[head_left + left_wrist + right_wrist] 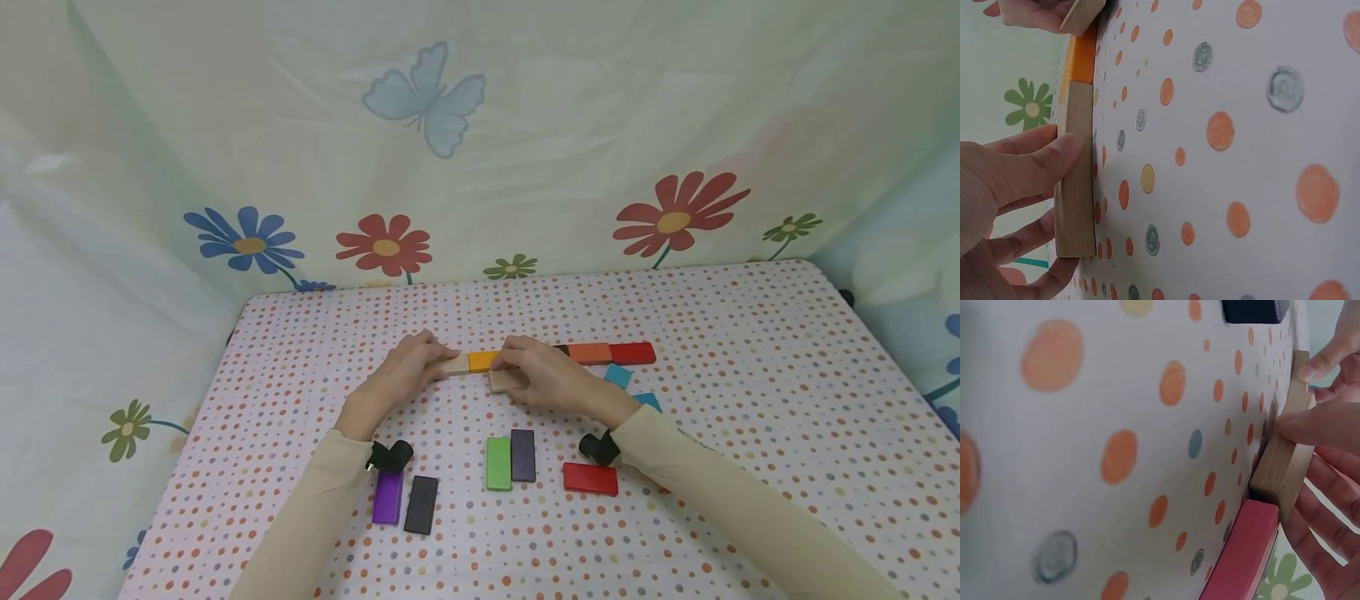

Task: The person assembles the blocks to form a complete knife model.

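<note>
- Head view has both your hands at the row of blocks mid-table, on the dotted cloth [315, 358].
- Your left hand [397, 371] is clamped on the left wooden block [455, 366], thumb on the near side, other fingers round the far side and left end. It's the row's left end, right up against the yellow-orange block [480, 362].
- Your right hand [547, 377] pinches the right wooden block [500, 382] between thumb and fingers, just right of the yellow-orange one and a bit nearer. Can't tell if it's fully down.
- Your right hand hides the row's middle from the head cam. Right wrist cam shows a pinkish block [1241, 553] by that wooden block's end, cut off by the frame. Past your knuckles there's just a dark sliver [562, 350].
- Two blue blocks, both partly covered by your right wrist; the scrap of orange-red [663, 490] at your right sleeve is too small to call.
- Two wooden, two red (one at the row's right end, one nearer you).
- One orange block [590, 354], in the row.
- Nearer you, one each: green block [498, 464], dark purple-grey block [523, 456], black block [421, 506], purple block [387, 500], its far end hidden by your left wrist camera [392, 456].
</note>
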`<action>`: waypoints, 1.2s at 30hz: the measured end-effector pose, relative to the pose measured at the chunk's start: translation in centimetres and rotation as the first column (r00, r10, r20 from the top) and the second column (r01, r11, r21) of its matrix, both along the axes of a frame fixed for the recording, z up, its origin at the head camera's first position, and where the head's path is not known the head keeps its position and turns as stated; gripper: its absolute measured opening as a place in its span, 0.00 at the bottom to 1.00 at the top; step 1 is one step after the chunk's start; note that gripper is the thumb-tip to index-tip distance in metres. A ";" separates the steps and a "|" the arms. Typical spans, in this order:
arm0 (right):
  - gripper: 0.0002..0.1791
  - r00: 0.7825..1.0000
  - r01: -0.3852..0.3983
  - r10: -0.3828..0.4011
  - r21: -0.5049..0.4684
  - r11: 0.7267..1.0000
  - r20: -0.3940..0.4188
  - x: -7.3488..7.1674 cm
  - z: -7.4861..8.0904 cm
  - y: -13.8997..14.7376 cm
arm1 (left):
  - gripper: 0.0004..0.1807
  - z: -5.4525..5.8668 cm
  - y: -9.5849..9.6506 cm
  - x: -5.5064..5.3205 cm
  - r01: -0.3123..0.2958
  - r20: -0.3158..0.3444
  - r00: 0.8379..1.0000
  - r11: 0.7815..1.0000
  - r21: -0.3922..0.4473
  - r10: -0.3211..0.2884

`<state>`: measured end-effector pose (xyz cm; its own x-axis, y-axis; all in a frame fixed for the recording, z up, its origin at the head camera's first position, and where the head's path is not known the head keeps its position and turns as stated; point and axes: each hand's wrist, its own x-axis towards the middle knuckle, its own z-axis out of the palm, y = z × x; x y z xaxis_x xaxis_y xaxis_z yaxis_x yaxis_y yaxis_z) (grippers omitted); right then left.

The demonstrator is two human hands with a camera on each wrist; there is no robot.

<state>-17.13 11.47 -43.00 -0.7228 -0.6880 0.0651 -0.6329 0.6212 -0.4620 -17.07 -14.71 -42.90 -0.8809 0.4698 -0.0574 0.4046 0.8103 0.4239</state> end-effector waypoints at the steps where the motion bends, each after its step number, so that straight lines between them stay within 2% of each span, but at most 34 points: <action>1: 0.16 1.000 -0.001 0.002 0.010 1.000 -0.010 0.0 0.0 0.0 | 0.20 0.0 0.0 0.0 -0.002 0.002 1.000 1.000 0.001 0.002; 21: 0.16 0.994 -0.020 0.024 0.034 0.999 -0.108 0.4 -0.3 0.0 | 0.20 -0.2 -0.1 0.1 -0.002 -0.007 1.000 1.000 0.022 0.002; 36: 0.17 0.989 0.014 -0.003 0.076 0.997 -0.145 0.6 -0.3 -0.1 | 0.20 0.0 0.1 0.2 -0.004 -0.005 1.000 1.000 0.014 0.004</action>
